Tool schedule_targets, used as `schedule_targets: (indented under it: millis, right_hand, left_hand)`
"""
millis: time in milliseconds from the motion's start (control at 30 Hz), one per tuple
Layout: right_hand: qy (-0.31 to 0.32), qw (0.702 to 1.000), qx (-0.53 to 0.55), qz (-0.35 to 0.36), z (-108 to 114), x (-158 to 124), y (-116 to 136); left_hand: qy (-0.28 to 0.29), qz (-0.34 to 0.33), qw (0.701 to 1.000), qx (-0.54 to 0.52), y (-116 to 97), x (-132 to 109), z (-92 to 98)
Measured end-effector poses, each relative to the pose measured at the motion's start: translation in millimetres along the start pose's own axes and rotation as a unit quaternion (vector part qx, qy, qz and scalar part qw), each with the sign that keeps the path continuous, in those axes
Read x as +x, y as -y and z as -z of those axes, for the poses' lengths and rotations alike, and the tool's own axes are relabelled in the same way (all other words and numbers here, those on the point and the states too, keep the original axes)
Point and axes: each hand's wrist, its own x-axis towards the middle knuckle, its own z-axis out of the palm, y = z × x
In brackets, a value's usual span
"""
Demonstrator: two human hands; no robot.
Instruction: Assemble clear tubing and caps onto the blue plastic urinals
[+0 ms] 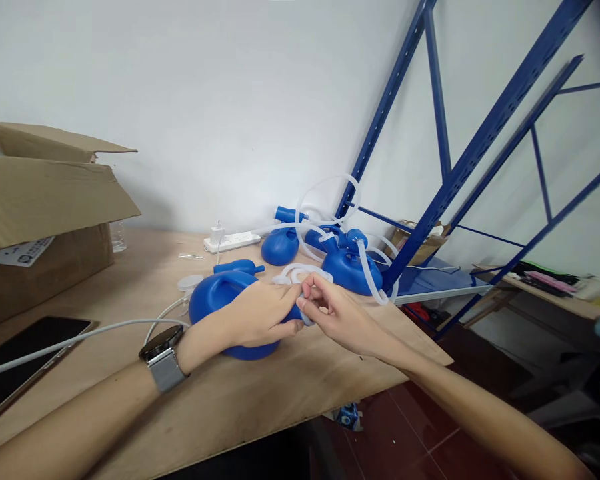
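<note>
My left hand (260,313) lies over the top of a blue plastic bottle (215,300) that rests on its side on the wooden worktop (260,393). The grip there is closed, fingers curled round the bottle's neck end. A watch (161,347) with a grey band sits on that wrist.

My right hand (337,313) meets the left one fingertip to fingertip. Its grip is pinched shut on a clear tube (300,272), thumb and forefinger pressing the tube's end right at the bottle's neck. I cannot tell whether the tube is already seated on the neck; my fingers hide the joint. The rest of the tube loops just behind the 2 grips, lying on the worktop.

Beyond the right grip stand more blue bottles (350,267), at least 3, with clear tubes curling up from them. Further behind the left grip, against the wall, lies a white power strip (233,240) with a plug in it. A small clear cap (190,283) sits just left of the bottle I hold. A white cable (80,333) runs under my left wrist toward a dark tablet (20,367) at the near left. A cardboard box (40,213) stands open far to the left. To the right of the right grip rises a blue metal rack (460,167).
</note>
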Motion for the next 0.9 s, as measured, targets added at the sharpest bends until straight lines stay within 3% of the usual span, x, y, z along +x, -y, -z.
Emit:
schedule_targets:
  millis: [367, 633, 800, 900]
  right_hand:
    - [-0.011, 1.000, 0.006, 0.007, -0.5, 0.6, -7.5]
    - [0.000, 1.000, -0.016, -0.003, 4.5, -0.5, 3.6]
    - [-0.014, 0.998, 0.061, -0.016, 9.8, -7.4, -1.1]
    - [-0.063, 0.989, 0.134, -0.018, 18.9, -13.2, -11.7]
  left_hand:
    - [0.002, 0.018, 1.000, 0.002, -2.9, 1.0, 0.0]
    - [0.013, 0.024, 0.999, 0.023, -2.3, 3.1, 0.1]
    - [-0.009, 0.025, 0.999, 0.028, -2.2, 3.9, -1.1]
    - [-0.013, 0.034, 0.999, 0.023, -1.7, 3.1, 0.2]
